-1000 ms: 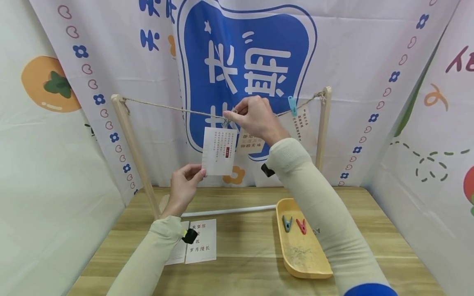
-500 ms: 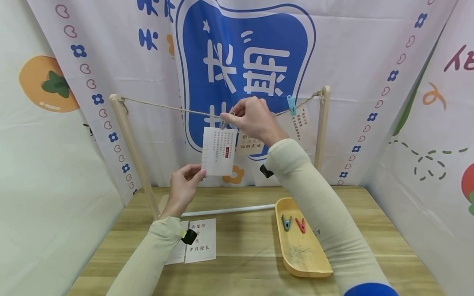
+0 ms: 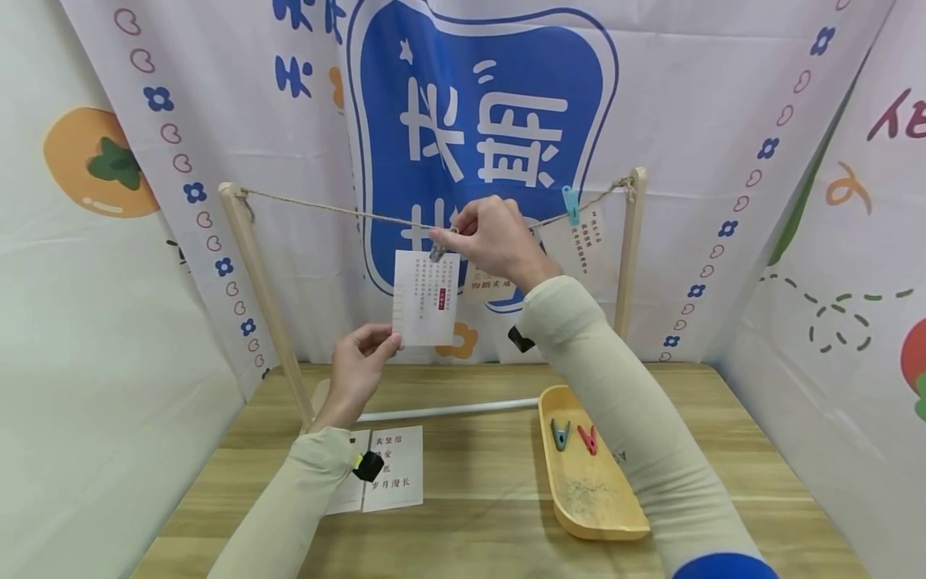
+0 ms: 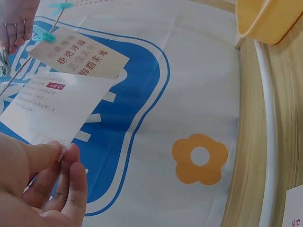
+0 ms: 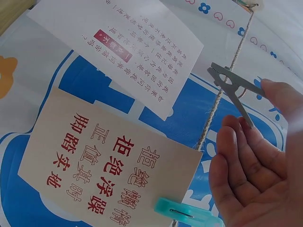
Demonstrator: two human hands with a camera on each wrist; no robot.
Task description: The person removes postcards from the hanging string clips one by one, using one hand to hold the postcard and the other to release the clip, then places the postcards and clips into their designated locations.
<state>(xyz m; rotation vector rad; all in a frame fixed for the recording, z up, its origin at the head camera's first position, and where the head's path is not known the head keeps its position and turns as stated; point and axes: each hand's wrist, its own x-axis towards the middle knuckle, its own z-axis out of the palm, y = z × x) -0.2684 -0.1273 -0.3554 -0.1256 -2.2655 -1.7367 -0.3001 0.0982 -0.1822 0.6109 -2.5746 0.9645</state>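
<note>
While the card [image 3: 425, 301] is pinched near the string [image 3: 362, 214] by the left hand [image 3: 356, 366], it could be dropped if its edge is missed by the peg [image 3: 437, 252] pinched in the right hand [image 3: 501, 241].

Behind the right fingers [image 3: 468, 215] there hangs a white banner [image 3: 665, 104], which has a blue sign [image 3: 382, 96] printed on it. Below the left fingers [image 3: 371, 329] stands a table [image 3: 492, 482], with a white rod [image 3: 448, 411] lying on it. To their left, higher, is a fruit print [image 3: 68, 157].
</note>
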